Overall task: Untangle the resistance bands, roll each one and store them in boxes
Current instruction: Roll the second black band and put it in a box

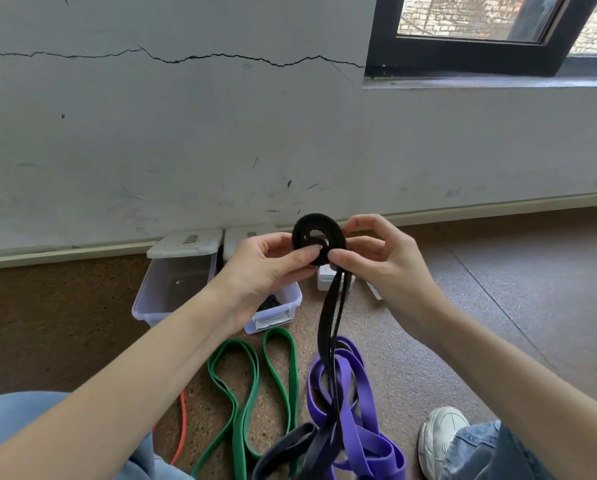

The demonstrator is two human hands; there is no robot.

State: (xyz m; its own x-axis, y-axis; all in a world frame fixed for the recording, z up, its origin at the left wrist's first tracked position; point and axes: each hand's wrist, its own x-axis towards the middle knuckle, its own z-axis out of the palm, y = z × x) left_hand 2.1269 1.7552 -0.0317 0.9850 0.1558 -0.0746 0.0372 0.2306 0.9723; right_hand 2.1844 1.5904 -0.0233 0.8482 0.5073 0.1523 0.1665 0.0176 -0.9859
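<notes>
The black band (319,242) is partly rolled into a flat coil held up between both hands, its loose tail hanging straight down from the grip to the floor. The left hand (262,268) pinches the coil's near edge with thumb and fingertips; the right hand (376,258) pinches its right side where the tail leaves. Below the grip, the tail runs over a purple band (356,403) lying in loose loops; to its left lie a green band (255,386) and a thin orange band (183,427), all unrolled. Just beyond the left hand sit two clear boxes (165,292), lids propped open. Judging by this, most rolling and storing is left.
</notes>
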